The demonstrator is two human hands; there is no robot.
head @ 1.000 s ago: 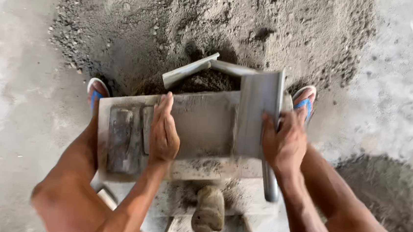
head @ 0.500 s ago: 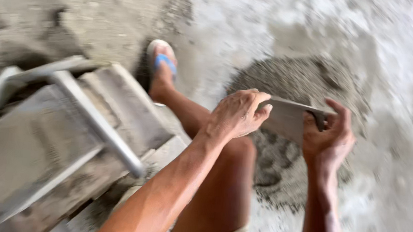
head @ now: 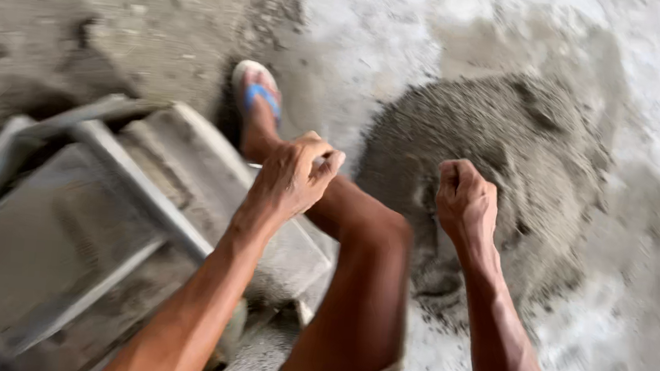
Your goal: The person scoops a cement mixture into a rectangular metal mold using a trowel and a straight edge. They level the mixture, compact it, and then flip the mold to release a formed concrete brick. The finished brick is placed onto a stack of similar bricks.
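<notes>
Head view: looking down at two bare hands over a grey floor (head: 648,328).
Left hand (head: 291,178): hovering above the knee, fingers curling loosely inward, gripping nothing visible.
Right hand (head: 466,200): clenching into a fist over the mortar pile (head: 504,168); whether it is holding anything, I cannot tell.
Metal mould (head: 68,228): lying tilted at the left, apart from both hands.
Foot in blue sandal (head: 256,101): bracing on the floor between mould and pile, steadying the crouch.
</notes>
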